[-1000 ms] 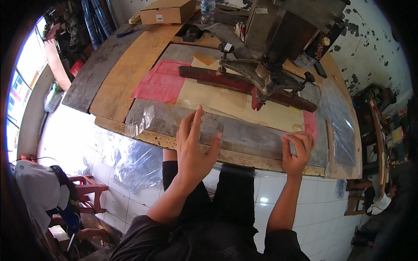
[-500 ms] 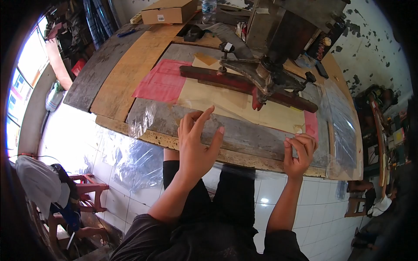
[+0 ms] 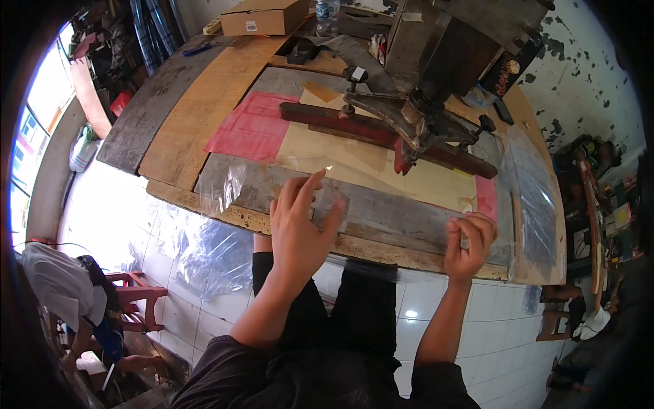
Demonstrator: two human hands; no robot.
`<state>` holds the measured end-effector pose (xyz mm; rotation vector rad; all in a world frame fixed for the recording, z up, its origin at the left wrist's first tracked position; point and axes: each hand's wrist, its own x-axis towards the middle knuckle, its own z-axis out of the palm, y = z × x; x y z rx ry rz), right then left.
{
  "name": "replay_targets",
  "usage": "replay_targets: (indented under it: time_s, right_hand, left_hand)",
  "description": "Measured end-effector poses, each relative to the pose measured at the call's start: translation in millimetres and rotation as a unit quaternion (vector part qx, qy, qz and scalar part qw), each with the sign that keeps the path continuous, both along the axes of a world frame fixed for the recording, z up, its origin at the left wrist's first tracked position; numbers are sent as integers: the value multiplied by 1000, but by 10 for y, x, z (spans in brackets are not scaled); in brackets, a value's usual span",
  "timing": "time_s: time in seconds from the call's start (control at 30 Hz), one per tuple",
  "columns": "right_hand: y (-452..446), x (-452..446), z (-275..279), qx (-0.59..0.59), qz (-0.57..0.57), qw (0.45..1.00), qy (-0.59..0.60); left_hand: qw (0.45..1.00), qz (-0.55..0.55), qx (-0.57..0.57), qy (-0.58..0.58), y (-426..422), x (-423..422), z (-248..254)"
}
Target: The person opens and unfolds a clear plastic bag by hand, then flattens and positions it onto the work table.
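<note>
My left hand [image 3: 300, 218] is over the near edge of the work table, palm facing right, fingers stretched and the thumb apart from them. Thin clear plastic film [image 3: 233, 185] lies to its left, and a faint glint of film shows by its fingertips. My right hand [image 3: 470, 242] is at the table's near right, fingers curled toward the thumb; anything between them is too transparent to make out. Beyond both hands lies a cream sheet [image 3: 320, 148] with a pink-red sheet [image 3: 248, 126] at its left end. A long red-brown press bar [image 3: 327, 117] is over the cream sheet.
The press column [image 3: 436, 68] rises behind the bar. A cardboard box [image 3: 266, 19] and a water bottle [image 3: 327, 17] stand at the back. Plastic sheeting [image 3: 535, 204] covers the right side. A person [image 3: 61, 279] is at lower left near a red stool [image 3: 139, 293].
My left hand has shifted slightly left and down, its thumb now blurred. My right hand stays almost in place. The person at lower left has moved an arm down. The press bar looks unmoved.
</note>
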<state>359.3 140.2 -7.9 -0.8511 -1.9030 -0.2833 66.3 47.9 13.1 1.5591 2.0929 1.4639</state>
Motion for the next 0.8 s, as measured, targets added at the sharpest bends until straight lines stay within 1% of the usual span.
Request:
replay_targets:
  time_s: [0.07,0.1,0.17,0.2,0.3,0.37,0.4,0.47,0.6,0.67,0.8]
  right_hand:
    - [2,26,-44,3,-16,1000,6]
    - [6,45,-69,5,-24,999,20]
    - [12,68,-85,5,-31,999,35]
    - [15,75,-85,6,-26,999,32]
    - [17,72,-79,7,-21,999,29]
    - [20,69,-74,8,-20,999,29]
    - [22,70,-74,8,-22,999,31]
    - [24,71,-73,8,-24,999,32]
    - [23,46,-70,2,-38,999,35]
    - [26,40,-66,0,-42,998,37]
    - [30,45,-70,2,-44,998,38]
  left_hand:
    - [998,-4,2,62,-44,13,-72]
    - [998,-4,0,62,-68,21,-88]
    - [990,-2,4,138,-100,42,-110]
    - [990,-1,4,138,-105,46,-125]
    - [994,-8,2,109,-98,59,-163]
    - [999,-28,5,37,-82,80,-166]
    - [999,-28,5,37,-85,78,-161]
    - [999,-43,16,-25,-102,76,-144]
    - [998,-35,39,-38,-120,82,-116]
    - [989,-28,83,-116,-100,89,-176]
    - [991,-28,84,-101,-107,67,-183]
